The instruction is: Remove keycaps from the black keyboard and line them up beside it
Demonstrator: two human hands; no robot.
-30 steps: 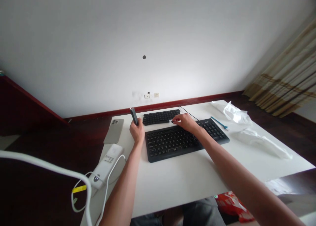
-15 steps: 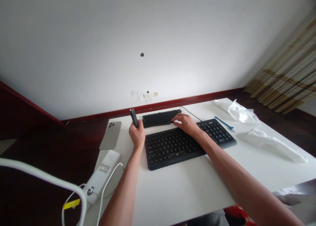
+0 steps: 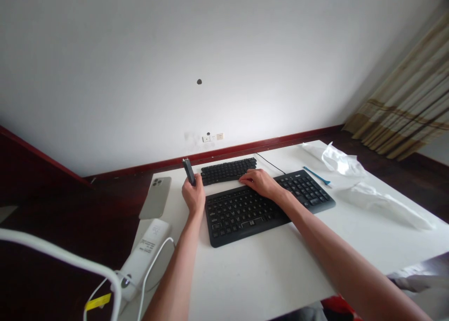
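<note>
My left hand [image 3: 194, 193] is wrapped round a dark stick-shaped tool [image 3: 188, 170], held upright left of the keyboards. My right hand [image 3: 260, 183] reaches over the large black keyboard [image 3: 238, 212], its fingertips pressed together at the near edge of a block of black keys [image 3: 224, 170]. Whether anything small is between those fingers is hidden. The large keyboard lies at a slant on the white table [image 3: 259, 269], and some of its key places look bare. The block of keys lies just behind it.
A phone [image 3: 156, 197] and a white power strip [image 3: 145, 253] with cables lie at the left. Toward the right are a blue tool [image 3: 316, 175] and crumpled clear plastic bags [image 3: 342, 161]. A white tube [image 3: 70, 257] crosses the lower left.
My right hand has shifted slightly left along the near edge of the key block, and its fingers have drawn closer together. My left hand keeps hold of the dark tool. The view has tilted slightly.
</note>
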